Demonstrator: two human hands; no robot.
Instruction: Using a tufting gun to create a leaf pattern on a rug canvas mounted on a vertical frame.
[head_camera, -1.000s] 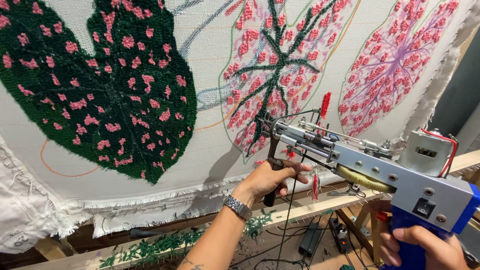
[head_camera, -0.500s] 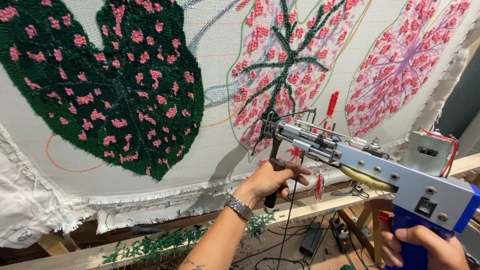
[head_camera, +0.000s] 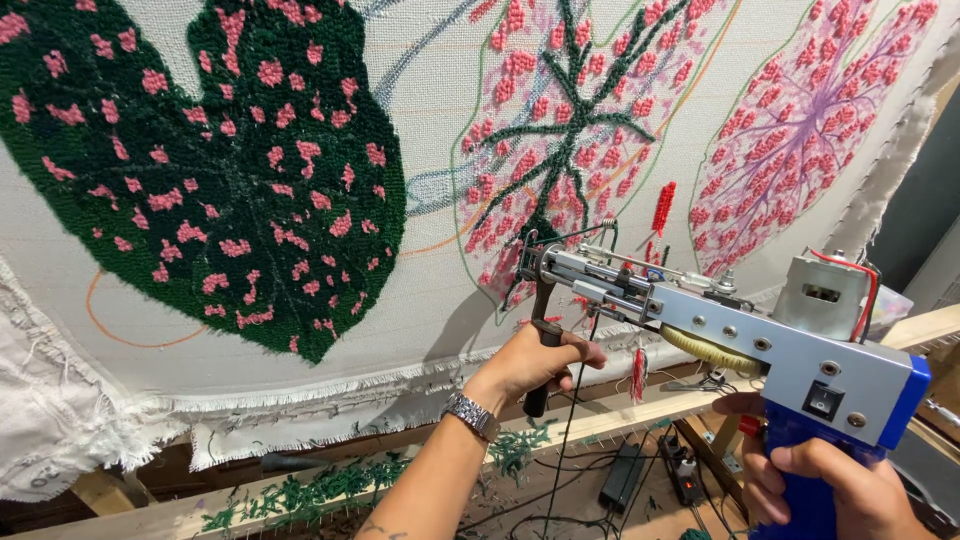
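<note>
— What have you got in your hands?

— A tufting gun (head_camera: 740, 330), grey metal body with a blue grip. My right hand (head_camera: 830, 485) is down at the lower right, fingers wrapped tight around the blue grip. My left hand (head_camera: 530, 365) is out in front, fingers closed around the black front handle (head_camera: 542, 350) that hangs under the nose of the gun. There is a metal watch (head_camera: 472, 415) on that wrist.

— And where is the gun pointing?

— Up and to the left, at the stretched cloth (head_camera: 420, 260). Its tip is at the lower edge of the middle leaf (head_camera: 570, 130), the pink one with dark green veins. Whether the needle is in the cloth, I cannot tell.

— What else is on the cloth?

— A big dark green leaf (head_camera: 230, 170) with pink spots on the left, and a pink and purple leaf (head_camera: 810, 130) on the right. Red yarn (head_camera: 663, 208) hangs just above the gun, and a small red tassel (head_camera: 637, 372) dangles under it.

— Below that?

— The frayed white hem of the cloth, then a wooden frame bar (head_camera: 620, 415) with green yarn scraps (head_camera: 290, 495) lying along it. Black cables and a power strip (head_camera: 622, 475) lie on the floor beneath.
</note>
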